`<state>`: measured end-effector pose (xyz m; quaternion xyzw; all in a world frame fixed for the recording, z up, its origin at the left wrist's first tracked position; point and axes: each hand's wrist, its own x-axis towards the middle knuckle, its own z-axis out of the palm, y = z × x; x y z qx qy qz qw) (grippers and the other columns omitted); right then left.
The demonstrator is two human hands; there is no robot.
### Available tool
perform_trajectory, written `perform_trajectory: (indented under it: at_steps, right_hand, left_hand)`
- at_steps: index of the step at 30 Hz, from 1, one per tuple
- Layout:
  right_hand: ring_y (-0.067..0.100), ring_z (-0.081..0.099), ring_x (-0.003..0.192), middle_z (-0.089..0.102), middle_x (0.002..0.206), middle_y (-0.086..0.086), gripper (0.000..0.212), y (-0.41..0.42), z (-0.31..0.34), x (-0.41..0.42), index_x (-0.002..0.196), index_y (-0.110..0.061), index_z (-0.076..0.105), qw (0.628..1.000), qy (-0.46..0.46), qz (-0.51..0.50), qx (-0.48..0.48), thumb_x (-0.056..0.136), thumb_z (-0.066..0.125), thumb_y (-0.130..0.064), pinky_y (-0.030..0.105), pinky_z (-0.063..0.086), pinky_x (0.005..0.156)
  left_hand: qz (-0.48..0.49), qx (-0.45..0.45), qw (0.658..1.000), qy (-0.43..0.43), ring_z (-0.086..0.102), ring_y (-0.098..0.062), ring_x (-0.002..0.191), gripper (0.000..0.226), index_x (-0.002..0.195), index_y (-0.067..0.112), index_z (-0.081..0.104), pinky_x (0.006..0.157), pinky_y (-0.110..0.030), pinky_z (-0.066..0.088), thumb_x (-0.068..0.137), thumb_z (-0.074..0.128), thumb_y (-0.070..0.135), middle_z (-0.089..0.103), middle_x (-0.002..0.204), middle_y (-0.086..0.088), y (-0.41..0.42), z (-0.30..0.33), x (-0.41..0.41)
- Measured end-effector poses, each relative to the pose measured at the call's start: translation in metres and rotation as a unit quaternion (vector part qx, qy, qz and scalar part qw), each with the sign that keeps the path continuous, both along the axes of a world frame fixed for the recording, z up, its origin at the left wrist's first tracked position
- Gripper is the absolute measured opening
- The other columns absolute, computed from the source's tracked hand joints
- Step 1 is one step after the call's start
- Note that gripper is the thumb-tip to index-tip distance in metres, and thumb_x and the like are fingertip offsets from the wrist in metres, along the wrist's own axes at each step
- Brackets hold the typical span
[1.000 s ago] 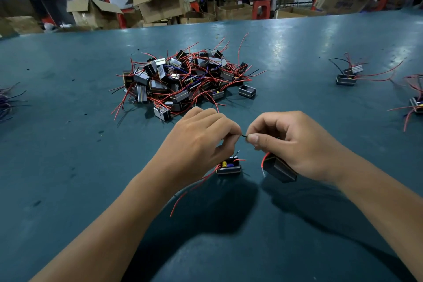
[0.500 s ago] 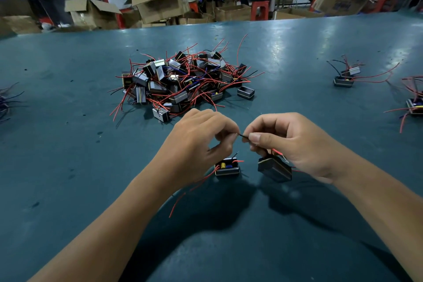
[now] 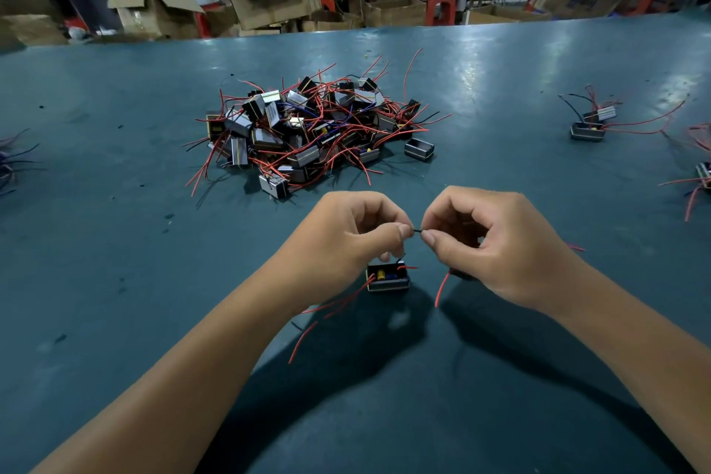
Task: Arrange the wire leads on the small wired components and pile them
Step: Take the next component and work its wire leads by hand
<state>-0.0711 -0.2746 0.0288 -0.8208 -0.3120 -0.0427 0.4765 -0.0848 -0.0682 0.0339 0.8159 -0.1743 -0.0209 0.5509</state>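
A short black wire (image 3: 417, 231) is stretched between the two hands, above a small open box part (image 3: 388, 277) that sits on the counter (image 3: 115, 281) toward its near edge, about mid-width. Yellow and blue bits show inside the box; red leads trail from it toward the near-left. Left hand (image 3: 346, 239) pinches one end of the black wire between thumb and forefinger, other fingers curled under. Right hand (image 3: 496, 242) pinches the other end the same way; its lower fingers are curled over something dark, mostly hidden, with a red lead (image 3: 442, 289) hanging below it. Judged step: straightening or dressing one lead, with piling not yet begun for this piece. The next move likely calls for a light, even pull along the wire without tugging the box off the counter, then setting the piece with the others. The big tangled pile (image 3: 311, 131) of boxes and red wire lies farther out at the counter's middle; two loose boxes (image 3: 588, 127) sit toward the right edge, more wires at the far left and right edges.
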Motion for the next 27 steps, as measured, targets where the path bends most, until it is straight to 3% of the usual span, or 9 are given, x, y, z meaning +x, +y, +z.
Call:
perform_trajectory:
  at_steps: [5,12,16,21,27]
  right_hand:
    - [0.016,0.051,0.052,0.058,0.064,-0.006,0.015,0.0016,-0.0018,0.0,0.079,-0.019,0.062,0.998,-0.064,-0.006,-0.02,0.086,0.069,-0.007,0.022,0.041,0.051]
    - [0.003,0.05,0.064,0.054,0.072,-0.015,0.008,0.0012,-0.0024,0.0004,0.083,-0.016,0.063,0.985,-0.156,-0.002,-0.073,0.085,0.067,-0.009,0.008,0.034,0.061]
    - [0.0,0.048,0.066,0.052,0.075,-0.014,0.01,-0.0006,-0.0029,0.0013,0.085,-0.013,0.063,0.978,-0.179,0.001,-0.103,0.086,0.069,-0.006,0.008,0.033,0.064]
    - [-0.001,0.046,0.067,0.05,0.075,-0.014,0.009,-0.0012,-0.0025,0.0015,0.086,-0.013,0.063,0.974,-0.193,-0.002,-0.121,0.087,0.069,-0.006,0.008,0.033,0.064]
    - [0.002,0.049,0.068,0.055,0.075,-0.01,0.005,-0.0006,-0.0043,0.0017,0.086,-0.014,0.063,0.974,-0.192,-0.007,-0.121,0.087,0.066,-0.01,0.01,0.035,0.064]
  left_hand:
    - [-0.011,-0.025,0.998,0.064,0.055,-0.008,0.059,0.013,0.084,0.009,0.068,0.061,-0.013,0.041,0.096,0.063,0.007,0.066,0.063,0.005,0.0005,0.0008,0.0007]
    - [-0.017,-0.066,0.989,0.135,0.053,-0.011,0.057,0.016,0.081,0.01,0.066,0.06,-0.022,0.038,0.096,0.06,0.007,0.063,0.063,0.001,0.0009,-0.0003,0.0012]
    - [-0.025,-0.053,0.99,0.128,0.053,-0.012,0.06,0.012,0.085,0.005,0.067,0.064,-0.026,0.04,0.096,0.062,0.007,0.063,0.065,0.0,0.004,-0.0019,0.0033]
    - [-0.042,-0.064,0.99,0.121,0.055,-0.014,0.064,0.009,0.089,0.001,0.068,0.064,-0.02,0.047,0.095,0.063,0.005,0.066,0.067,0.0,0.0079,-0.0008,0.0033]
    - [-0.004,0.013,0.999,0.044,0.058,-0.011,0.063,0.011,0.088,0.003,0.069,0.066,-0.02,0.049,0.096,0.063,0.005,0.067,0.066,0.003,0.0036,0.001,-0.0002]
